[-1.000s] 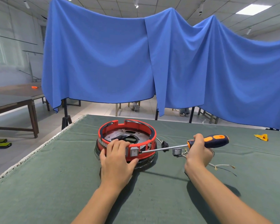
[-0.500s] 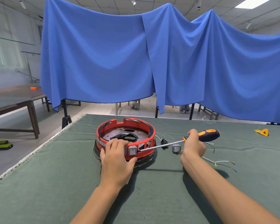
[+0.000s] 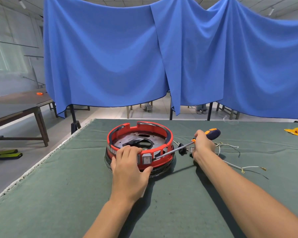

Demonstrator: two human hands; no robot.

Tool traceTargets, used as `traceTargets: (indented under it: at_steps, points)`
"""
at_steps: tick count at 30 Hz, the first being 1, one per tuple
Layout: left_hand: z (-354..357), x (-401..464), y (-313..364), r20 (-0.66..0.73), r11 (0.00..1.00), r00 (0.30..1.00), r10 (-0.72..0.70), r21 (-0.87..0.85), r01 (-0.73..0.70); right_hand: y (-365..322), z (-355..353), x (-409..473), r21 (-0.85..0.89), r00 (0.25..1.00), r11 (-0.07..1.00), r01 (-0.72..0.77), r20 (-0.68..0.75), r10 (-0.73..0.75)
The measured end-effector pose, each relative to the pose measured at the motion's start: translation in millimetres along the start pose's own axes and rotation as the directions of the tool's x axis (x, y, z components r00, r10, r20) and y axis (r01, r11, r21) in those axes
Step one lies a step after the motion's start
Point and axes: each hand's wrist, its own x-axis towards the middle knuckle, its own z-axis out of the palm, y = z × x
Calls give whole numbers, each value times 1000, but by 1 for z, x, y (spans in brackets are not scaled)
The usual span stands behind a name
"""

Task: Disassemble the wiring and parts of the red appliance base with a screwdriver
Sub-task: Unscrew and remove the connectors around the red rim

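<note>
The red appliance base (image 3: 139,143) sits on the green table (image 3: 58,194); left hand (image 3: 130,170) grips its near wall, right hand (image 3: 202,145) grips the screwdriver (image 3: 184,146), tip beside the switch (image 3: 147,158). Step: prying the switch; next, apply steady leverage

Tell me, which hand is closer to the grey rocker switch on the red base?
Left. The left hand grips the red base right beside the switch; the right hand holds the screwdriver off to its right.
</note>
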Motion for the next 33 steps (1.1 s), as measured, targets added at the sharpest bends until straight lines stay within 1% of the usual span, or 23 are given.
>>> traceTargets:
  at_steps: [6,10,17,24,29,33]
  points:
    - [0,0,-2,2,1000,1000,15,-2,-15,-1,9,5,-65,998,998,-10,55,13]
    - [-1,0,-3,6,1000,1000,15,3,-15,-1,4,3,-57,997,998,-14,74,19]
    - [-1,-1,-1,-7,1000,1000,16,2,-16,1,-17,-2,4,995,996,93,-25,-93]
    - [-2,-1,2,-3,1000,1000,4,6,-4,7,-29,-13,129,987,983,130,-107,-116]
    - [-2,-2,2,2,1000,1000,-6,10,6,7,-25,-12,122,989,986,112,-110,-99]
    - [-2,0,1,10,1000,1000,3,-9,-3,10,-17,-6,57,990,992,111,-91,-106]
